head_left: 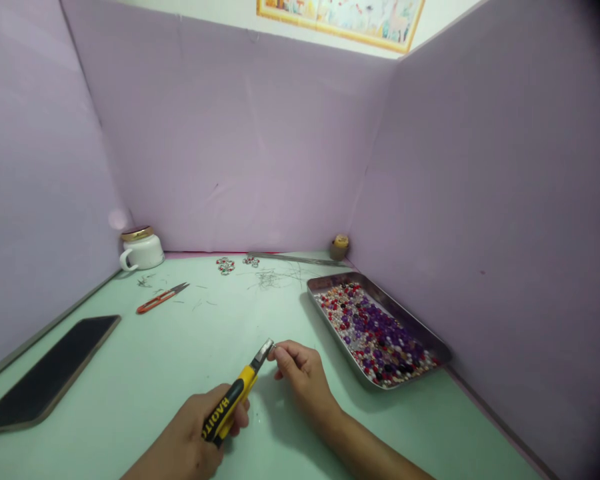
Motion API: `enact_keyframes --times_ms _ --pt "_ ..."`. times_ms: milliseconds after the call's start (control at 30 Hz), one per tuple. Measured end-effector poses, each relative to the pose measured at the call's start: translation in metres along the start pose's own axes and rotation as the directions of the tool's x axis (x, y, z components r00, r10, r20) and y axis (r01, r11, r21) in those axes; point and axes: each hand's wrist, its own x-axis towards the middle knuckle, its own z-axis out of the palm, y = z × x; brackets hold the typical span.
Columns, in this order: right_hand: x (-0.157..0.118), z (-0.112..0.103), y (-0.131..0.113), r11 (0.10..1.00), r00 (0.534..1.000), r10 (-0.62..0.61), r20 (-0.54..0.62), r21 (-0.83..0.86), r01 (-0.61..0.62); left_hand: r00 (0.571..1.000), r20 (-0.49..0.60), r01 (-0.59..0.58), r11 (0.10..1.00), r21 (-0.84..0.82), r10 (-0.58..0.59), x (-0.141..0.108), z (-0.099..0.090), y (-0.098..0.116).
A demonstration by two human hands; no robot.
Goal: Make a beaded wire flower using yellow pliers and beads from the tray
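Observation:
My left hand (200, 427) is wrapped round the yellow-and-black handles of a pair of pliers (237, 397). Their metal jaws point up and to the right, over the green table. Right at the jaw tips, my right hand (305, 380) pinches something small between thumb and forefinger. Only a tiny bright bit of it shows, too small to name. Beyond the hand on the right, a metal tray (337, 347) holds many loose beads (375, 327) in purple, red, white, gold and black.
Red-handled thread snips (161, 298) lie at the left, behind a dark phone or tablet (53, 370). A white lidded mug (144, 253) stands in the back left corner. Wire pieces (267, 277), beaded pieces (225, 266) and a small pot (339, 247) are at the back. Lilac walls (240, 133) enclose the table.

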Motion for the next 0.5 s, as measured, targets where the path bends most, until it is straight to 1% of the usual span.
enact_keyframes --times_ms 100,167,233,267,300,333,367,400,433,467,500 --pt "0.001 -0.001 -0.001 0.998 1.000 0.017 0.010 0.057 -0.017 0.999 0.018 -0.043 0.998 0.036 0.042 -0.004 0.001 0.013" --pt "0.001 -0.001 0.000 0.996 1.000 0.028 0.008 0.089 -0.029 0.998 -0.010 -0.063 0.993 0.095 0.064 -0.005 0.000 0.021" --pt "0.001 -0.001 0.000 0.993 0.999 0.046 -0.008 0.111 -0.045 0.994 -0.063 -0.074 0.985 0.157 0.085 -0.004 -0.004 0.025" --pt "0.001 -0.001 0.000 0.990 0.998 0.060 -0.020 0.128 -0.057 0.991 -0.104 -0.062 0.982 0.176 0.081 -0.003 -0.009 0.026" --pt "0.001 -0.001 0.000 0.987 0.997 0.074 -0.031 0.148 -0.068 0.986 -0.154 -0.038 0.982 0.184 0.067 -0.001 -0.015 0.025" --pt "0.000 0.000 0.000 0.981 0.995 0.088 -0.038 0.176 -0.080 0.976 -0.214 0.010 0.984 0.179 0.029 0.001 -0.023 0.024" --pt "0.000 0.000 -0.001 0.974 0.994 0.101 -0.034 0.208 -0.092 0.952 -0.305 0.067 0.972 0.225 0.005 0.003 -0.032 0.022" --pt "0.000 0.001 -0.001 0.964 0.993 0.114 -0.013 0.245 -0.107 0.914 -0.404 0.096 0.944 0.315 0.042 0.006 -0.042 0.020" --pt "-0.001 0.002 -0.001 0.950 0.992 0.126 0.022 0.285 -0.127 0.878 -0.470 0.125 0.903 0.411 0.093 0.008 -0.051 0.018" --pt "-0.001 0.003 -0.002 0.932 0.989 0.134 0.068 0.330 -0.149 0.852 -0.515 0.193 0.858 0.476 0.094 0.009 -0.060 0.016" --pt "-0.002 0.004 -0.002 0.909 0.983 0.139 0.118 0.378 -0.174 0.829 -0.548 0.232 0.825 0.515 0.109 0.011 -0.068 0.013"
